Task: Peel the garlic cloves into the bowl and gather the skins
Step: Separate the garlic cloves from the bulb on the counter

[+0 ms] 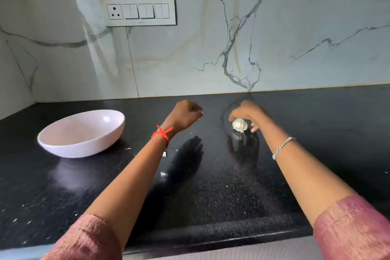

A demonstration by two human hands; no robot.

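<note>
Clamps right grip over the garlic bulb, resting on the black counter right of centre. Holds left grip balled together near it. Has 1 pink bowl well apart at left.

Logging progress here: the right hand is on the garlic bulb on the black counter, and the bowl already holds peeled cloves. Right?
Wrong on the bowl: in the head view it looks empty. The right hand is on the garlic bulb on the black counter, as you say.
</note>
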